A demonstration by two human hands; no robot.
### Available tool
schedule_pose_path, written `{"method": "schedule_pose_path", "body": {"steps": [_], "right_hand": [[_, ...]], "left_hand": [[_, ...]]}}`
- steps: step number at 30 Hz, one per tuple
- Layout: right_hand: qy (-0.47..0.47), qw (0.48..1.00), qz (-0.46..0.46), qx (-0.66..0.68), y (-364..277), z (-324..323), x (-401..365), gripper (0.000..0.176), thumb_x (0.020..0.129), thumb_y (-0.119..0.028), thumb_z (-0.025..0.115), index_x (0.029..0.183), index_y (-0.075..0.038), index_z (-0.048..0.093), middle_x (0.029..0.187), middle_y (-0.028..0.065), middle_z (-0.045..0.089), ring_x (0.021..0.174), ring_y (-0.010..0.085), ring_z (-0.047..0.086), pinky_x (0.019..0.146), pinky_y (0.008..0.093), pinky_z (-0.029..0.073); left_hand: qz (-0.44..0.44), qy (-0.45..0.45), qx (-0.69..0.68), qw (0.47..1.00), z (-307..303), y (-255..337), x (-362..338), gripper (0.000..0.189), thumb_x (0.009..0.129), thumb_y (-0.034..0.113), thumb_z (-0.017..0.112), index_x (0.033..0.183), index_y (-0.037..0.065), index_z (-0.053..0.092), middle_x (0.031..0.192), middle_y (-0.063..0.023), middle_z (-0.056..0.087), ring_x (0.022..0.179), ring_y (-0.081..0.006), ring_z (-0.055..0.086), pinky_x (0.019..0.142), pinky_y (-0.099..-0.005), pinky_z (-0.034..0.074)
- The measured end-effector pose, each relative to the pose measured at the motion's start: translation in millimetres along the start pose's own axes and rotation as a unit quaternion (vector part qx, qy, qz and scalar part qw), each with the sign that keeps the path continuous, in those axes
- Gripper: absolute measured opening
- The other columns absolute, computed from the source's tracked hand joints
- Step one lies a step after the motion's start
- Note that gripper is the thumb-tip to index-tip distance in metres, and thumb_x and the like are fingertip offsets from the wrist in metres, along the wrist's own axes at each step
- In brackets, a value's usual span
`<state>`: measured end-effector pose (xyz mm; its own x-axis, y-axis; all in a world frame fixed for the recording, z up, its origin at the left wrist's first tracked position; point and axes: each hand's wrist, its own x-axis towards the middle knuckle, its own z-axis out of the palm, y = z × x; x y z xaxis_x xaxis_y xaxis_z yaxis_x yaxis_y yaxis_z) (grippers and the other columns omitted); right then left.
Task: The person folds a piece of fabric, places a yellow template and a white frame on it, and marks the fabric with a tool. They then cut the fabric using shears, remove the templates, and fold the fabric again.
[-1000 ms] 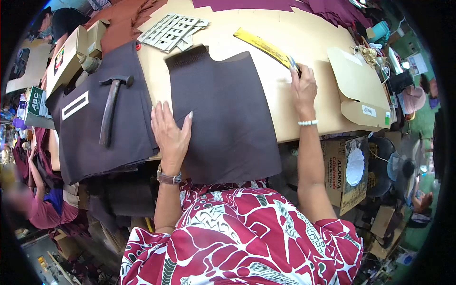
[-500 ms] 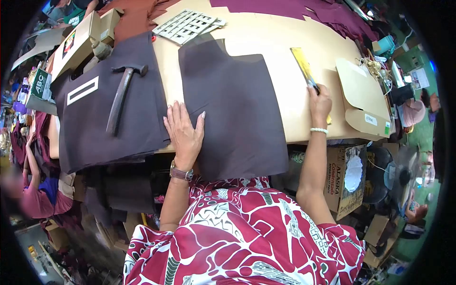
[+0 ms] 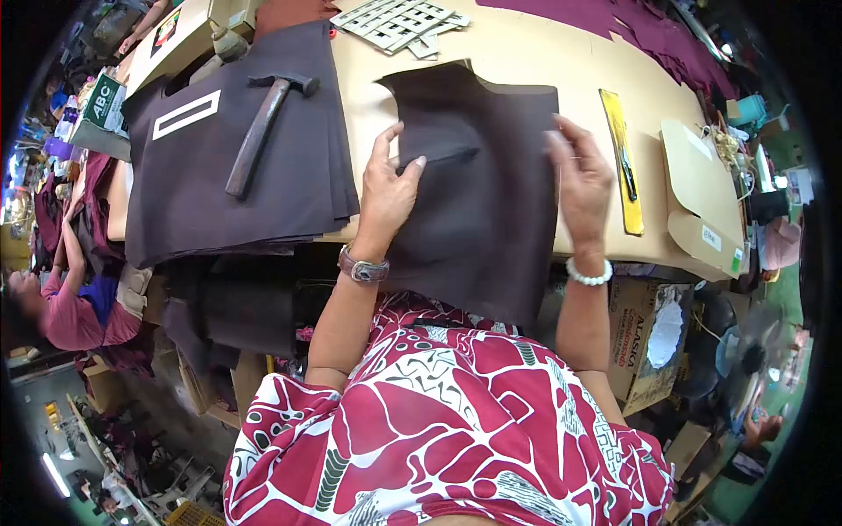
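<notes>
While left hand is pinching a fold of dark fabric panel overhanging the table edge, right hand too blurred to tell its hold, hanging weight is threatening to drag it off.

Dark brown is being shown by the fabric piece and by the fabric stack at the tan table's left edge, with a white strip on it. Yellow is being shown by the ruler, maroon by the cloth along the far edge, and a red-and-white print is being worn as a garment.
</notes>
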<state>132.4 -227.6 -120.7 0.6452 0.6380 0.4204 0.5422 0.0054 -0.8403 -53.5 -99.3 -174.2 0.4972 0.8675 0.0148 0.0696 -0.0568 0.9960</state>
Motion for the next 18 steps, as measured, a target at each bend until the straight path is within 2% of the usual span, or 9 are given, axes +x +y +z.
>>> {"method": "schedule_pose_path", "body": {"steps": [1, 3, 4, 6, 9, 13, 14, 17, 18], "right_hand": [[-0.048, 0.995, 0.046, 0.072, -17, 14, -7, 0.033, 0.088, -0.019, 0.063, 0.112, 0.003, 0.059, 0.091, 0.0157, 0.067, 0.079, 0.0140, 0.064, 0.066, 0.0258, 0.051], [-0.096, 0.992, 0.059, 0.051, -16, 38, -11, 0.043, 0.086, -0.023, 0.066, 0.116, 0.005, 0.055, 0.084, 0.0148, 0.068, 0.070, 0.0147, 0.065, 0.062, 0.0266, 0.051], [-0.098, 0.992, 0.069, 0.041, -15, 46, -12, 0.048, 0.085, -0.025, 0.068, 0.118, 0.006, 0.053, 0.081, 0.0146, 0.067, 0.068, 0.0154, 0.065, 0.060, 0.0271, 0.051], [-0.100, 0.990, 0.094, 0.035, -11, 55, -12, 0.059, 0.081, -0.030, 0.071, 0.119, 0.009, 0.050, 0.078, 0.0153, 0.067, 0.066, 0.0177, 0.066, 0.059, 0.0290, 0.051], [-0.088, 0.987, 0.127, 0.042, 1, 63, -13, 0.060, 0.080, -0.030, 0.072, 0.118, 0.009, 0.050, 0.078, 0.0163, 0.067, 0.066, 0.0186, 0.066, 0.058, 0.0300, 0.051], [-0.072, 0.990, 0.123, 0.018, 5, 65, -19, 0.044, 0.081, -0.020, 0.068, 0.113, 0.007, 0.055, 0.075, 0.0168, 0.067, 0.065, 0.0192, 0.066, 0.059, 0.0298, 0.051], [-0.068, 0.987, 0.138, 0.042, 1, 65, -20, 0.033, 0.084, -0.012, 0.062, 0.111, 0.006, 0.056, 0.072, 0.0130, 0.067, 0.063, 0.0142, 0.063, 0.058, 0.0283, 0.049], [-0.068, 0.975, 0.168, 0.124, 13, 67, -21, 0.027, 0.087, -0.007, 0.057, 0.111, 0.004, 0.057, 0.070, 0.0070, 0.065, 0.063, 0.0084, 0.056, 0.058, 0.0261, 0.047], [-0.070, 0.967, 0.178, 0.171, 15, 67, -21, 0.024, 0.088, -0.005, 0.055, 0.111, 0.003, 0.057, 0.068, 0.0004, 0.059, 0.063, 0.0044, 0.048, 0.059, 0.0227, 0.043]], "left_hand": [[0.012, -0.010, -0.046, 0.999, 7, 2, 0, 0.058, 0.084, -0.004, 0.059, 0.136, 0.002, 0.033, 0.098, -0.0163, 0.065, 0.081, -0.0147, 0.063, 0.071, -0.0257, 0.051], [0.037, -0.027, -0.139, 0.989, 22, 5, 0, 0.065, 0.083, -0.006, 0.060, 0.139, 0.001, 0.029, 0.098, -0.0169, 0.065, 0.083, -0.0152, 0.063, 0.072, -0.0256, 0.052], [0.051, -0.035, -0.084, 0.995, 25, 8, 0, 0.072, 0.079, -0.009, 0.063, 0.140, 0.000, 0.025, 0.096, -0.0154, 0.065, 0.084, -0.0150, 0.063, 0.073, -0.0248, 0.053], [0.044, -0.035, -0.092, 0.994, 35, 11, 0, 0.074, 0.078, -0.009, 0.065, 0.140, 0.000, 0.025, 0.094, -0.0143, 0.064, 0.084, -0.0146, 0.063, 0.073, -0.0247, 0.053], [0.027, -0.033, -0.081, 0.996, 47, 4, 1, 0.077, 0.075, -0.009, 0.067, 0.139, 0.000, 0.026, 0.090, -0.0091, 0.063, 0.080, -0.0110, 0.061, 0.069, -0.0222, 0.052], [0.021, -0.025, -0.068, 0.997, 57, 0, -2, 0.076, 0.073, -0.010, 0.067, 0.138, 0.001, 0.030, 0.085, -0.0039, 0.061, 0.076, -0.0076, 0.058, 0.064, -0.0196, 0.048], [0.021, -0.026, -0.056, 0.998, 56, 1, -3, 0.076, 0.072, -0.010, 0.068, 0.138, 0.001, 0.031, 0.084, -0.0037, 0.062, 0.077, -0.0075, 0.058, 0.064, -0.0196, 0.049], [0.040, -0.039, -0.042, 0.998, 51, -2, -4, 0.065, 0.074, -0.007, 0.068, 0.133, -0.002, 0.041, 0.093, -0.0069, 0.064, 0.083, -0.0106, 0.060, 0.072, -0.0215, 0.050], [0.044, -0.044, -0.043, 0.997, 48, 2, -5, 0.062, 0.075, -0.006, 0.068, 0.132, -0.002, 0.043, 0.096, -0.0081, 0.064, 0.085, -0.0116, 0.060, 0.074, -0.0222, 0.050]]}}
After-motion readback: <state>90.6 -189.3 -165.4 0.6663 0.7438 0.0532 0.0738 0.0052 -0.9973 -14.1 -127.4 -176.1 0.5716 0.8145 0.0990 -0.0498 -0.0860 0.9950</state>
